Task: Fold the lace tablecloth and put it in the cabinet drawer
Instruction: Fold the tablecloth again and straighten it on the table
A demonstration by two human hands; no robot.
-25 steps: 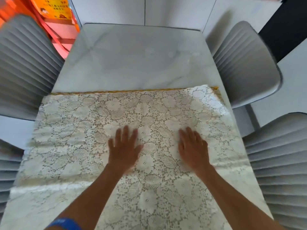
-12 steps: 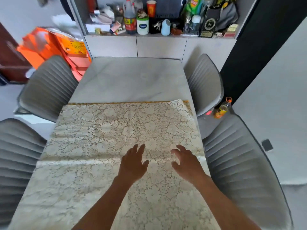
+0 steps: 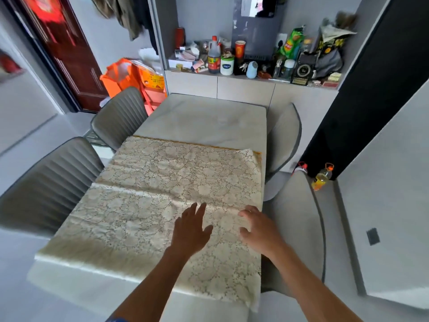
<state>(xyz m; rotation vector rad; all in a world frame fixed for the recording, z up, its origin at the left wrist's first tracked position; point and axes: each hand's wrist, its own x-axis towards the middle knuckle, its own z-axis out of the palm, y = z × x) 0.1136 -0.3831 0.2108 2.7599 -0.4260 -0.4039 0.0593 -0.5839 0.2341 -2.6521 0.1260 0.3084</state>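
Looking down from the head view, the cream floral lace tablecloth (image 3: 176, 201) lies folded over on the pale marble dining table (image 3: 209, 119). A second ago both palms pressed it flat; now the left hand (image 3: 190, 231) and right hand (image 3: 260, 228) have lifted back, fingers loose, gripping nothing. Smoothing looks done, so probably another fold next, then the beige cabinet (image 3: 246, 91) behind.

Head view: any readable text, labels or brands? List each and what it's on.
None can be read for certain.
Orange box: dark printed characters, too blurred.
Dark bottle: red label, print too small.
White tub: blue oval logo, unreadable.
Green snack bag: red-and-yellow logo, blurred.
Black box: gold round emblem, no legible words.
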